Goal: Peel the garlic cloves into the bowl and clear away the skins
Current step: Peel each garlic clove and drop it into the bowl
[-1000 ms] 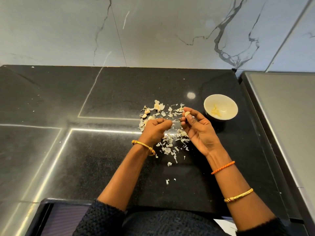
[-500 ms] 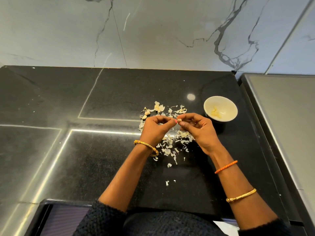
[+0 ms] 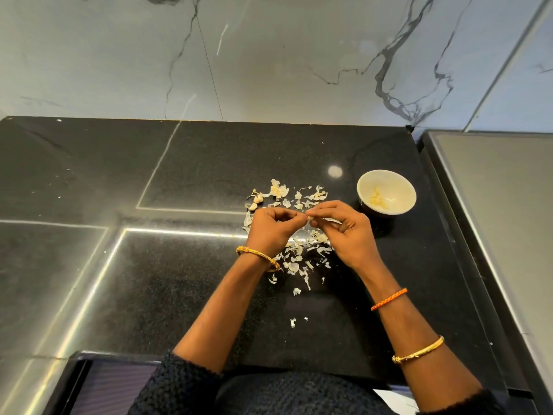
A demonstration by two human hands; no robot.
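the clove sits between the two hands, above the counter, pinched from both sides at once. the left hand has its fingers curled in, and its fingertips meet the clove from the left. the right hand pinches it from the right with thumb and forefinger, the other fingers loosely bent behind. so little of the clove shows between the tips that its long axis cannot be told for sure; it seems to run roughly left to right, from one hand to the other.

the bowl stands to the right and a little farther from the person, close beyond the right hand and well apart from the left. it already holds a few peeled pieces. that is the relation the next move likely turns on: once the skin is off, the right hand is the nearer one to carry the clove over the rim and let it drop.

the skins lie scattered on the counter beneath and beyond the hands. a couple of cloves that look unpeeled rest at the far left of the scatter, nearer the left hand. judging by that, peeling is not finished and clearing has not begun.
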